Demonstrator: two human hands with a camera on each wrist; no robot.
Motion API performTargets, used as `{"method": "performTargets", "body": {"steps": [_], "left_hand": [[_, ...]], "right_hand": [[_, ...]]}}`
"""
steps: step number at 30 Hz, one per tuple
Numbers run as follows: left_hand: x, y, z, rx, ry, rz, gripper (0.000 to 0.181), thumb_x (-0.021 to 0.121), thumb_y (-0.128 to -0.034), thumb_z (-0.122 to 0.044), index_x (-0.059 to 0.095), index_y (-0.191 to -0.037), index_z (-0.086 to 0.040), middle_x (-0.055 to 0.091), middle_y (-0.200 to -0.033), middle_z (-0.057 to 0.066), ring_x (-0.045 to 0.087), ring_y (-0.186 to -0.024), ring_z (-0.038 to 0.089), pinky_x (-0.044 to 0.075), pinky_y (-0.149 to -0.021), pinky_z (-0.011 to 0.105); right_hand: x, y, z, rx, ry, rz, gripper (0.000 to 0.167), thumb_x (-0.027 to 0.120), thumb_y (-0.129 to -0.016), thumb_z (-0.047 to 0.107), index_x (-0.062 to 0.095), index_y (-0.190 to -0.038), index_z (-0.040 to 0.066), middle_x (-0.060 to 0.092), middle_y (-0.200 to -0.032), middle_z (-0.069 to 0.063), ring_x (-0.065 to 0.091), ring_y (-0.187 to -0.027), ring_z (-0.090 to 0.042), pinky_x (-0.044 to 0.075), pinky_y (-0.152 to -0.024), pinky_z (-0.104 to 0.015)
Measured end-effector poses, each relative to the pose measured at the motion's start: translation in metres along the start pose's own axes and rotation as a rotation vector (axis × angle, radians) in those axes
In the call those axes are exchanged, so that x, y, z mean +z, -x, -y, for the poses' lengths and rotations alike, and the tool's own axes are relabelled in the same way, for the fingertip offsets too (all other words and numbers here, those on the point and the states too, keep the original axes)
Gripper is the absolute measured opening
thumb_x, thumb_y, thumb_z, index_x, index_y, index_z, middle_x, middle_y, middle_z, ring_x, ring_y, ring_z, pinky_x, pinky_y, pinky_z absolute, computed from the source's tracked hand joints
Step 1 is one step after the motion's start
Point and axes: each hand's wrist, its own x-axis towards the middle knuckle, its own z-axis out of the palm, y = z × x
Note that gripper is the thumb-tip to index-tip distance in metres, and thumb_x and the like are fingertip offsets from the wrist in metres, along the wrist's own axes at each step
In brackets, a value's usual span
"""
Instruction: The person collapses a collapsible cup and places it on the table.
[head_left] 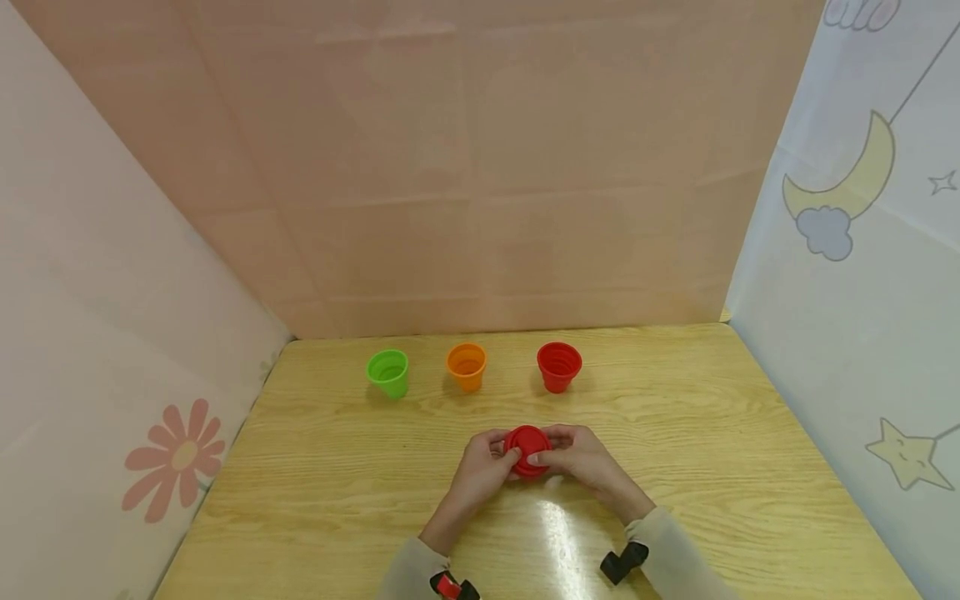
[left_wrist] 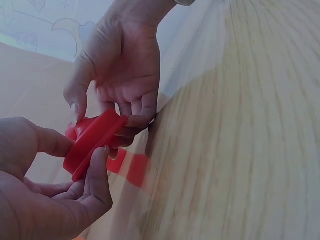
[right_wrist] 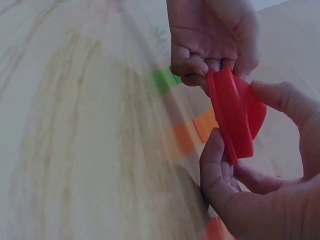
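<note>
A red collapsible cup (head_left: 528,451), partly folded with its wide rim turned down, is held between both hands above the table. My left hand (head_left: 482,468) grips its left side, thumb on the upper face and fingers at the rim. From the right, my right hand (head_left: 587,458) pinches it the same way, and the two thumbs nearly meet. The left wrist view shows the folded cup (left_wrist: 95,142) as a flat ring with a raised part. In the right wrist view the raised part of the cup (right_wrist: 237,115) bulges on the thumb side.
Behind the hands, a green cup (head_left: 388,372), an orange cup (head_left: 467,367) and another red cup (head_left: 558,367) stand upright in a row, mouths up. The wooden table (head_left: 315,500) meets a tan back wall (head_left: 465,167) and pale side walls.
</note>
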Motion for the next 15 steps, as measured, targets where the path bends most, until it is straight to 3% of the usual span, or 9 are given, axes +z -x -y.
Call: {"method": "performTargets", "body": {"steps": [8,15], "left_hand": [[-0.0013,0.0025,-0.0023,-0.002,0.015,0.032,0.036,0.068,-0.1002,-0.007,0.064,-0.132,0.008,0.071,-0.108,0.015,0.070,-0.082,0.014,0.067,-0.073,0.030],[-0.0018,0.0020,0.0001,0.011,0.010,0.051,0.033,0.069,-0.0995,-0.007,0.066,-0.130,0.006,0.072,-0.105,0.015,0.070,-0.081,0.014,0.067,-0.073,0.030]], "right_hand": [[-0.0023,0.0002,0.0015,-0.036,0.039,-0.011,0.057,0.086,-0.086,0.017,0.064,-0.134,-0.006,0.074,-0.125,-0.016,0.069,-0.104,-0.018,0.058,-0.087,-0.026],[-0.0007,-0.0005,0.0031,-0.063,0.070,-0.005,0.058,0.085,-0.085,0.012,0.062,-0.134,-0.010,0.073,-0.126,-0.020,0.070,-0.104,-0.018,0.059,-0.083,-0.025]]}}
